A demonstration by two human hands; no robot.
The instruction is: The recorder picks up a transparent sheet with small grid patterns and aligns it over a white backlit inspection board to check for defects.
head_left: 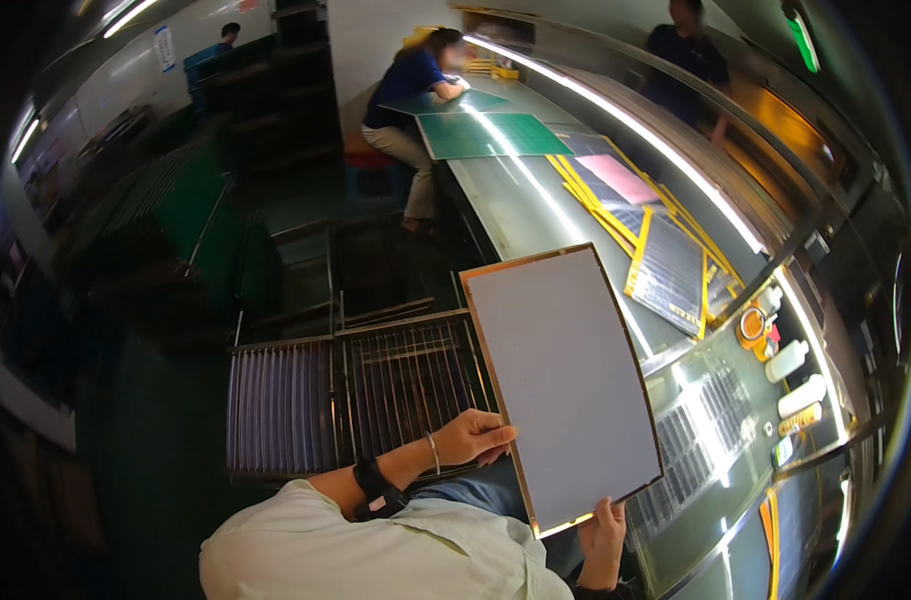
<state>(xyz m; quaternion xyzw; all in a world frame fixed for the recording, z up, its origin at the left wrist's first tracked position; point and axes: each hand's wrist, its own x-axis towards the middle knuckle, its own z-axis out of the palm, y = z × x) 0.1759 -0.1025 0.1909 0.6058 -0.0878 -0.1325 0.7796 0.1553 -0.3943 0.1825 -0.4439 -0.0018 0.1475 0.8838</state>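
Observation:
I hold up a large grey rectangular panel with a thin copper-coloured edge, tilted in front of me. My left hand grips its left edge near the bottom, with a dark band and a thin bracelet on that wrist. My right hand holds the bottom right corner from below. The panel covers part of the workbench behind it.
A slotted metal rack with several thin sheets stands at my left. Yellow-framed dark panels lie on the long bench. White bottles and a tape roll sit at right. A person leans on green mats far back; another stands beyond.

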